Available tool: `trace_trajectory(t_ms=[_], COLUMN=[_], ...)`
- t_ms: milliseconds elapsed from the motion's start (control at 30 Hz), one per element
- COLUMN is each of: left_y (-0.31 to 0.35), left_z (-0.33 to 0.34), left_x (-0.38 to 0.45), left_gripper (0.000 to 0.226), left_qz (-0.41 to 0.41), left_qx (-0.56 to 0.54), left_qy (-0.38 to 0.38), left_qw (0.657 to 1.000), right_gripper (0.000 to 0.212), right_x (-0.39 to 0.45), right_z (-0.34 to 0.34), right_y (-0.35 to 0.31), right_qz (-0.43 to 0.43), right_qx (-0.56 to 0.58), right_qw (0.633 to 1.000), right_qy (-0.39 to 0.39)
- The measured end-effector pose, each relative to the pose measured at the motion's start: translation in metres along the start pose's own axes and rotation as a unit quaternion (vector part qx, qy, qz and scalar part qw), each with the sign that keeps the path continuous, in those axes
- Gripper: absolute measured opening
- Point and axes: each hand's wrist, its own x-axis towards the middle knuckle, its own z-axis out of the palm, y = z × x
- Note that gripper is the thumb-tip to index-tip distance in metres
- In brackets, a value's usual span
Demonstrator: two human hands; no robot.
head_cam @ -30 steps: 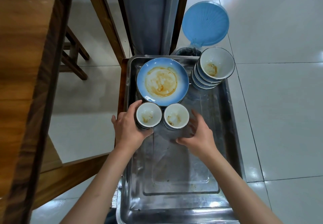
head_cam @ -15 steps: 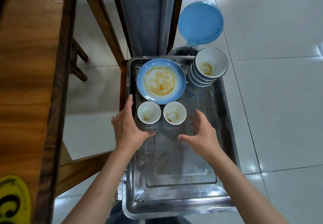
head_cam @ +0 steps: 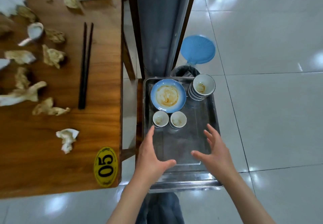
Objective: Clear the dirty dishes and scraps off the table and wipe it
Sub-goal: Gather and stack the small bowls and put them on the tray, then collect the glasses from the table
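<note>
Both hands are being held over the metal tray (head_cam: 212,112), fingers spread, nothing gripped. Left hand (head_cam: 150,155) is being kept above the tray's left side, w/ fingertips just short of the left small cup (head_cam: 160,119); contact w/ the cup can't be told. Right hand (head_cam: 215,151) is being held apart from the right small cup (head_cam: 178,119), thumb pointed inward.

Dirty dishes are being carried in the tray: blue plate (head_cam: 168,95) w/ brown sauce smears at the far left, stack of bowls (head_cam: 201,87) at the far right, the 2 cups side by side just in front of the plate.

On the wooden table (head_cam: 104,119) to the left, scraps are being left: crumpled napkins (head_cam: 67,139), a pair of black chopsticks (head_cam: 85,64), a small spoon (head_cam: 34,32). A yellow "05" tag (head_cam: 105,166) is being shown near the table's edge.

A blue lid (head_cam: 198,49) and a dark bin (head_cam: 185,71) are being seen beyond the tray.
</note>
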Motion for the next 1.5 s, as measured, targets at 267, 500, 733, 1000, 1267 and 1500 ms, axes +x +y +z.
trace_trajectory(t_ms=[267,500,733,1000,1267,1500], left_y=[0.049,0.095,0.110,0.107,0.106,0.071], left_z=[-0.046,-0.075,-0.080,-0.094,-0.141,-0.201], left_x=[-0.085,-0.133,-0.187,-0.239,-0.278,-0.320], left_gripper=[0.117,0.108,0.102,0.092,0.089,0.090], left_qz=[0.015,0.063,0.066,0.040,0.020,-0.022], left_qx=[0.000,0.002,0.009,0.016,0.030,0.008], left_qy=[-0.017,0.060,0.118,0.211,0.315,0.382], left_qw=[1.000,0.996,0.991,0.976,0.948,0.924], right_gripper=[0.094,0.093,0.090,0.087,0.086,0.085], right_x=[-0.076,-0.108,-0.131,-0.153,-0.172,-0.205], right_z=[-0.032,-0.054,-0.061,-0.053,-0.011,0.064], right_y=[-0.053,-0.089,-0.096,-0.113,-0.168,-0.214], right_qz=[-0.042,-0.109,-0.168,-0.241,-0.323,-0.361], right_qx=[-0.001,-0.001,-0.043,-0.095,-0.126,-0.142], right_qw=[0.998,0.989,0.972,0.938,0.892,0.848], right_qy=[-0.045,-0.100,-0.161,-0.232,-0.288,-0.362])
